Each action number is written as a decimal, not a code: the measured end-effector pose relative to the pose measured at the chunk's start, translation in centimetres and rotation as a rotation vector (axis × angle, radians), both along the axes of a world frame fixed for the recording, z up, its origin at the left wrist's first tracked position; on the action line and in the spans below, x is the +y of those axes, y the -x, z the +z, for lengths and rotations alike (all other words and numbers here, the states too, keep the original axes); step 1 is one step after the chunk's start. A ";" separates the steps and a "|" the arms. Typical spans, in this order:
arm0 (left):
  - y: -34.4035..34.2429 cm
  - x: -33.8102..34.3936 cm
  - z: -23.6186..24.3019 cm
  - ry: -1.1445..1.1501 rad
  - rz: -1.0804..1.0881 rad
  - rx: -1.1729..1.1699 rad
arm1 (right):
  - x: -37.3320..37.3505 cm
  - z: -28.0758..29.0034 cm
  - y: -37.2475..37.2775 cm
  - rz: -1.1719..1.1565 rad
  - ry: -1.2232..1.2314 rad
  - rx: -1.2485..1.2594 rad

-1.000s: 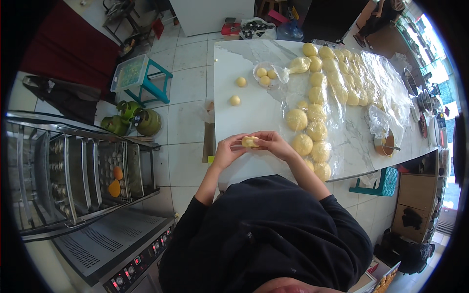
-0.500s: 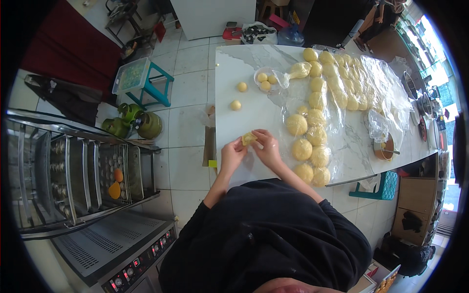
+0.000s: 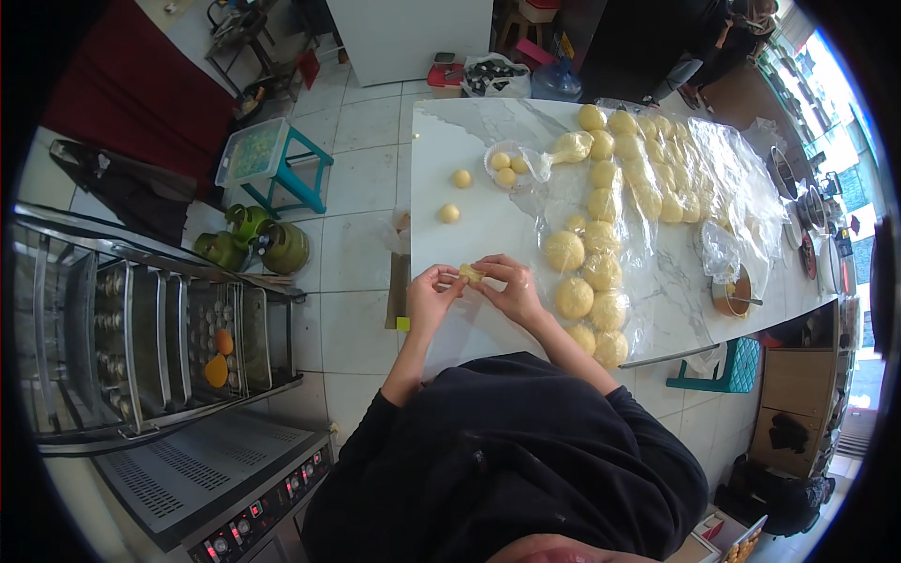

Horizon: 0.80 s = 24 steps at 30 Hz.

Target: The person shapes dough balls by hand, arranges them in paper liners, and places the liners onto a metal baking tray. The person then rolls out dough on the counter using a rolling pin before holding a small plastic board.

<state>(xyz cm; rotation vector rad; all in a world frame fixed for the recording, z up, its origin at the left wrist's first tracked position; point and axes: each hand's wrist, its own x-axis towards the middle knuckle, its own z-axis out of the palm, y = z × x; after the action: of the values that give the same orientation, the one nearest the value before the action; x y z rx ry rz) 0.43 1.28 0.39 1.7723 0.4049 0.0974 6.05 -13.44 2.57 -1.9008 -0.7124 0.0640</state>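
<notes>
Above the near left part of the marble-patterned table [image 3: 441,122], my left hand [image 3: 435,295] and my right hand [image 3: 512,289] meet over a small piece of pale yellow dough [image 3: 470,272]. Fingers of both hands pinch its edges, hiding much of it. Beyond them on the table lie two small dough balls, a nearer one [image 3: 450,213] and a farther one [image 3: 461,177]. A round container [image 3: 490,161] with several more small balls stands farther back, beside a twisted plastic bag of yellow filling [image 3: 571,147]. To the right, large dough balls [image 3: 574,297] sit in rows, many under clear plastic sheeting [image 3: 648,239].
A brown bowl [image 3: 735,293] with a utensil stands at the table's right. On the left are a tray rack [image 3: 141,347], an oven [image 3: 202,460], green gas cylinders [image 3: 282,246] and a teal stool [image 3: 298,183]. Another person [image 3: 741,33] stands at the far right.
My fingers have drawn closer together around the dough, and less of it shows. The whole view has shifted slightly, with the table sitting a little lower.
</notes>
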 end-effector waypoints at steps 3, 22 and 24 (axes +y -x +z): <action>-0.6 -0.8 0.5 0.037 0.019 -0.183 | -0.5 -0.6 -0.7 0.043 -0.030 0.172; -0.5 -2.4 0.3 -0.404 -0.096 -0.296 | -0.6 -0.9 0.4 -0.124 -0.036 0.480; -0.5 -2.4 0.6 -0.325 -0.138 -0.313 | -1.1 -0.8 0.0 -0.146 0.054 0.310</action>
<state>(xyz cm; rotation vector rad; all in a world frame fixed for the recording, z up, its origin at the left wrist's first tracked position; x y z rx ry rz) 0.89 -1.15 0.99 2.0573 0.0393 0.3547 6.02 -14.52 1.73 -1.9326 -0.3646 0.2820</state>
